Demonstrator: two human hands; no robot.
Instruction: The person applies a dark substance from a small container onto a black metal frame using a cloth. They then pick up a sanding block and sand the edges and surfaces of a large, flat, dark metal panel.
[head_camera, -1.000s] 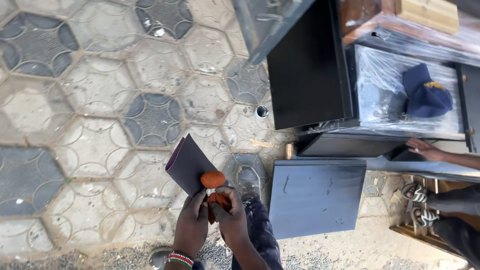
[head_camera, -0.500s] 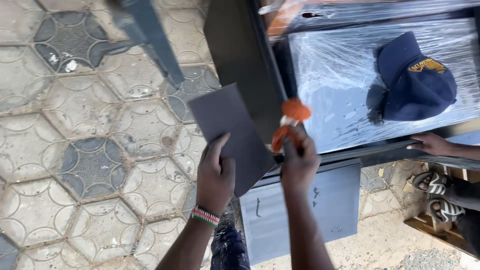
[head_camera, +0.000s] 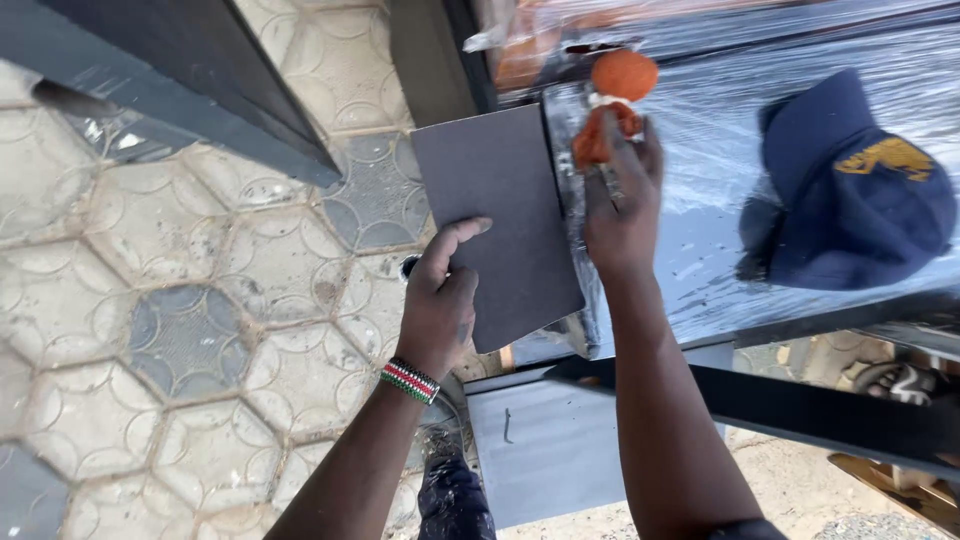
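Grey board panel (head_camera: 497, 225) now sits gripped in my left hand (head_camera: 440, 305); my right hand (head_camera: 622, 195), raised since earlier, clasps an orange tool (head_camera: 612, 105) against the plastic-wrapped furniture (head_camera: 700, 230).

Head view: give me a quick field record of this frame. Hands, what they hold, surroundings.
left hand: grips the lower edge of a dark grey flat panel, thumb on its face
right hand: holds an orange tool with a round orange end
wrist: beaded band on the left wrist
surface: plastic-wrapped top under the right hand
on it: navy cap
ground: hexagonal paving
below: grey board on the ground
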